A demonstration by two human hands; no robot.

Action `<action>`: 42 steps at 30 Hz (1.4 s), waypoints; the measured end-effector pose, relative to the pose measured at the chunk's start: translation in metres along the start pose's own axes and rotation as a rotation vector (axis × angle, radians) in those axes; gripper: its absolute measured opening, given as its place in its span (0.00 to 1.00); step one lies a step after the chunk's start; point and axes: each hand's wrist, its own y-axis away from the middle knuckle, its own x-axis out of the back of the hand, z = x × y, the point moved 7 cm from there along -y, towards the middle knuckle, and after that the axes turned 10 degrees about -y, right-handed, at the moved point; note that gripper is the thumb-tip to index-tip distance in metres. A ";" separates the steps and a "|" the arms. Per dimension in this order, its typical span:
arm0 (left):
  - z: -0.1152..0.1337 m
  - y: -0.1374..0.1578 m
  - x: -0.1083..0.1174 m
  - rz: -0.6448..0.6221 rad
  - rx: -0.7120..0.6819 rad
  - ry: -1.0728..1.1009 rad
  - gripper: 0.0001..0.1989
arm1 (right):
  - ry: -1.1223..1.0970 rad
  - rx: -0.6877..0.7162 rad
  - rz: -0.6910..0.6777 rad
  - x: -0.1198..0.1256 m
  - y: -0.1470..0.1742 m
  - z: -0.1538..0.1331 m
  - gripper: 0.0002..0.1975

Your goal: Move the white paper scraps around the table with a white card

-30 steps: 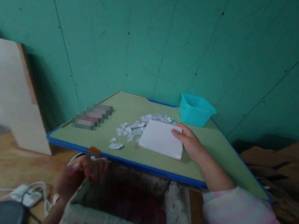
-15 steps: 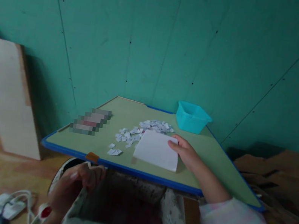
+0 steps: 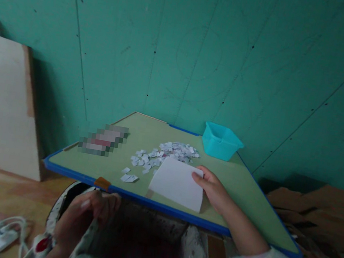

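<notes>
The white sheet lay on the table, pinched in my right hand; my left hand gripped speckled fabric.

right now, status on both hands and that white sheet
Right hand grips white sheet at its right edge, sheet flat on table. Left hand below the table edge, curled. Paper scraps beside the sheet.

A green-topped table with a blue edge is set against a teal wall. A white sheet of paper is laid flat near its 6 o'clock edge. Small torn paper scraps are scattered from the centre toward 9 o'clock. A turquoise tub is placed at 1 o'clock, by the far edge. A blurred flat item is seen at 10 o'clock.
</notes>
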 end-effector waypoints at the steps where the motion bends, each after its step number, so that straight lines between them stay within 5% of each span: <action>1: 0.001 -0.001 -0.003 -0.018 -0.004 0.003 0.16 | -0.001 0.000 -0.007 -0.001 0.000 0.000 0.27; 19: 0.021 -0.005 -0.018 -0.149 -0.023 -0.041 0.15 | 0.005 -0.010 -0.045 -0.003 -0.008 0.007 0.13; 42: 0.002 -0.004 -0.016 -0.113 -0.012 0.020 0.14 | -0.050 -0.030 -0.090 -0.012 0.003 0.003 0.20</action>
